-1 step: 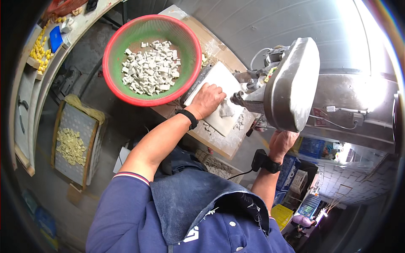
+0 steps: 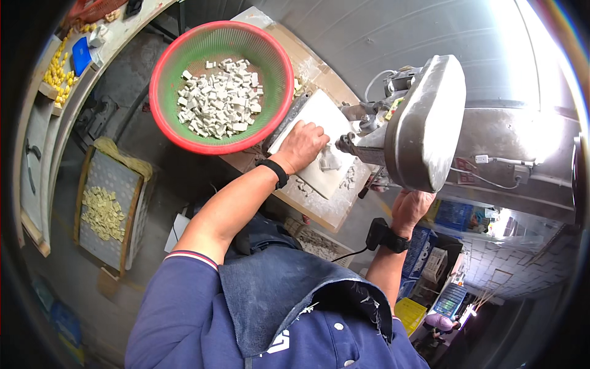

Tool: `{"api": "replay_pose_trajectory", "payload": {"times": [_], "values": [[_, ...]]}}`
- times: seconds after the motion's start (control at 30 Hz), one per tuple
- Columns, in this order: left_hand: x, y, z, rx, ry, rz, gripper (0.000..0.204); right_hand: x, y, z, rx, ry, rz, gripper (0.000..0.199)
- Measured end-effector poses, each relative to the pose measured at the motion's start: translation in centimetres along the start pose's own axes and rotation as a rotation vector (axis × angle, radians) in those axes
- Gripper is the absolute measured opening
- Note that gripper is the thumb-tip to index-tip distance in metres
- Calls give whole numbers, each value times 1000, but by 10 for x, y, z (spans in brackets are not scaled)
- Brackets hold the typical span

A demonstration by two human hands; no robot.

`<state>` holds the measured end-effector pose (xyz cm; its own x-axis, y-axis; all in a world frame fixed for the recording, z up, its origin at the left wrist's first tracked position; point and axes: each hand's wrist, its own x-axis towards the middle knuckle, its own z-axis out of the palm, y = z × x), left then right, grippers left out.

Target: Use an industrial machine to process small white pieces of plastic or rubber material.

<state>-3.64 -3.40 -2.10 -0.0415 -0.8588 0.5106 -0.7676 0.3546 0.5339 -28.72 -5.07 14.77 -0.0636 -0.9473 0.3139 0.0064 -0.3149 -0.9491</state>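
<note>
My left hand [image 2: 301,146] presses a small white block [image 2: 329,161] onto a white slab [image 2: 316,111], right at the spindle tip of a grey bench drilling machine [image 2: 424,123]. My right hand [image 2: 410,206] reaches up under the machine's head with its fingers curled round a lever that is mostly hidden. Both wrists carry black bands. A round basket with a red rim [image 2: 166,117] and green inside stands just left of the slab, holding several small white blocks [image 2: 218,101]. More white blocks lie loose on the slab's near edge [image 2: 347,178].
The slab and basket rest on a worn wooden bench [image 2: 326,212]. On the floor to the left is a mesh tray of yellow pieces [image 2: 104,212], and a shelf with more yellow pieces [image 2: 55,67] beyond it. Blue crates [image 2: 455,215] and another person [image 2: 439,323] are at lower right.
</note>
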Motion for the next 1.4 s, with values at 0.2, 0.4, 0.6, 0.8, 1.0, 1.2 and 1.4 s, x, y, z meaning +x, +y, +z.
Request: {"api": "replay_pose_trajectory", "payload": {"times": [0.2, 0.4, 0.6, 0.8, 1.0, 1.2, 1.4], "values": [[-1, 0, 1, -8, -3, -7, 15, -7, -6, 8, -19, -49, -2, 40], [-1, 1, 0, -3, -7, -6, 16, -9, 0, 9, 11, 36, -40, 36], [-1, 0, 0, -3, -8, -7, 16, -17, -9, 26, -38, 63, -60, 31], [-1, 1, 0, 18, -23, -5, 16, -23, -12, 30, -82, 94, -45, 26], [-2, 1, -1, 34, -30, 10, 16, -37, -12, 33, -81, 95, -29, 21], [-2, 1, 0, 36, -12, 36, 16, -48, -3, 19, -141, 85, -44, 21], [-2, 1, -1, 57, -7, 46, 7, -61, -3, 22, -213, 89, -30, 17]]}}
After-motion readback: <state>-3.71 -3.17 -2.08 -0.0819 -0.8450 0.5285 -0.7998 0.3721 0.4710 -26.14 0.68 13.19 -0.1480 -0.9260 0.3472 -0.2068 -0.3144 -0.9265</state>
